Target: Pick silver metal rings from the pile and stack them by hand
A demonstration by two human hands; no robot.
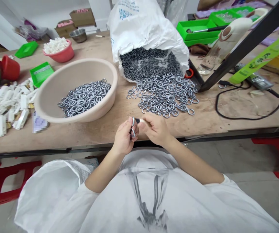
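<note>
My left hand is closed around a few grey metallic rings near the table's front edge. Close against it, my right hand has its thumb and fingers pinched together. A small dark piece shows between the two hands, beside a pale patch at the right fingertips; what it is I cannot make out. Beyond my hands, loose grey rings spill from a large white sack lying on its side. To the left, a beige basin holds a heap of the same rings.
White plastic pieces are piled at the left. Behind the basin stand a pink bowl of white parts and green trays. A black post, a bottle and a looped cable are at the right.
</note>
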